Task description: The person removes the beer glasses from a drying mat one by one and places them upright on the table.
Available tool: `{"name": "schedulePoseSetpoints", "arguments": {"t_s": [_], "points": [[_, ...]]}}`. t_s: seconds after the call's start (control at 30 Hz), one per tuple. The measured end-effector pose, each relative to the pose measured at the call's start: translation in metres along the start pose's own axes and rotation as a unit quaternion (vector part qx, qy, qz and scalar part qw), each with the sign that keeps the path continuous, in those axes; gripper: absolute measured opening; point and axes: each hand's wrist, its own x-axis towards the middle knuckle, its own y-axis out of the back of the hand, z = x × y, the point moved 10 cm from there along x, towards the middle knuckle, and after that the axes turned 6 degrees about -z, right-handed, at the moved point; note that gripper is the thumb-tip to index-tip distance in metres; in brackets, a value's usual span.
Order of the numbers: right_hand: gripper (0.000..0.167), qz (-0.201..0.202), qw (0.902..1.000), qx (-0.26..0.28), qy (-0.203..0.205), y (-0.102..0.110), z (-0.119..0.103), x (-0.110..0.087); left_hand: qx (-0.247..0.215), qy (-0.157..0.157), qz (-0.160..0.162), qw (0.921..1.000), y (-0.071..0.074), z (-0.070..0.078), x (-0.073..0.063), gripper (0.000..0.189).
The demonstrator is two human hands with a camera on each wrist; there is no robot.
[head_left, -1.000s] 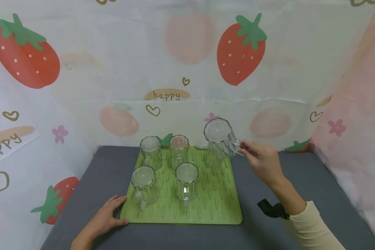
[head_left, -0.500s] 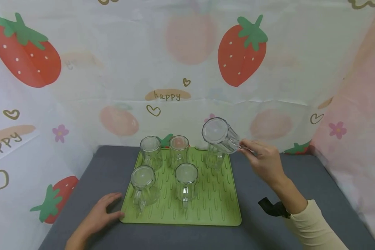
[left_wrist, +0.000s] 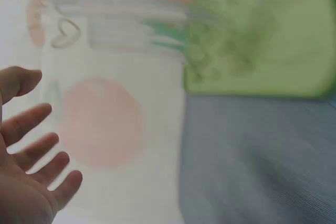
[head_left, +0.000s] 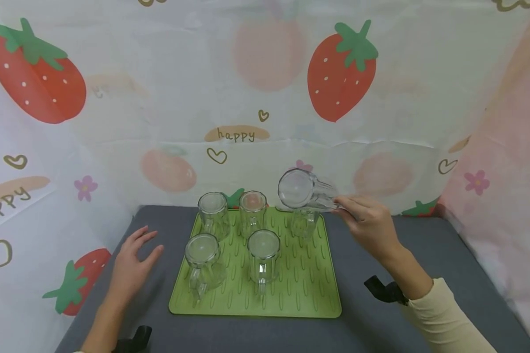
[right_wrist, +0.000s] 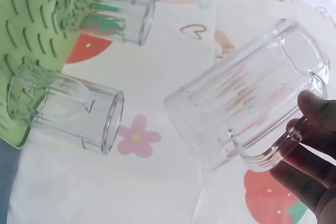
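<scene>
My right hand [head_left: 373,223] holds a clear glass mug [head_left: 297,189] by its handle, tilted well over in the air. In the head view this mug overlaps another glass mug [head_left: 304,228] that stands upside down at the back right of a green ridged mat [head_left: 300,294]. The right wrist view shows thumb and fingers around the handle, with the standing mug [right_wrist: 73,108] apart from the held one. Left of the mat, my left hand [head_left: 132,264] hovers over the table with fingers spread, touching nothing.
Several more upside-down glass mugs stand on the mat: a front-left mug [head_left: 202,252], a front-middle mug [head_left: 264,247] and two at the back left. Grey cloth [head_left: 247,336] covers the table. A strawberry-print curtain [head_left: 265,73] encloses the back and sides.
My left hand has come off the mat's left edge and risen up and leftward. The mug in my right hand has tipped further over, its base swinging left.
</scene>
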Motion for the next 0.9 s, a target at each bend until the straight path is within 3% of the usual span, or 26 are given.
{"name": "schedulePoseSetpoints", "arguments": {"t_s": [0.13,0.33,0.47,0.7,0.9], "points": [[0.028,0.002,0.9995,-0.015,0.026,0.0,-0.007,0.002,-0.026,0.022,-0.02,0.9992,0.003,0.014,0.018,0.045],[0.028,0.005,0.9983,-0.026,0.051,-0.002,-0.012,0.003,-0.028,0.04,-0.068,0.9965,0.0,0.035,0.041,0.052],[0.028,0.003,0.9976,-0.03,0.062,-0.003,-0.016,0.004,-0.044,0.032,-0.092,0.9942,-0.004,0.049,0.053,0.054],[0.032,0.004,0.9957,-0.028,0.088,-0.001,-0.023,0.006,-0.128,-0.005,-0.103,0.9864,-0.009,0.081,0.073,0.051],[0.035,0.001,0.9938,-0.026,0.109,-0.002,-0.029,0.008,-0.187,0.005,-0.132,0.9734,-0.015,0.103,0.085,0.054]]}}
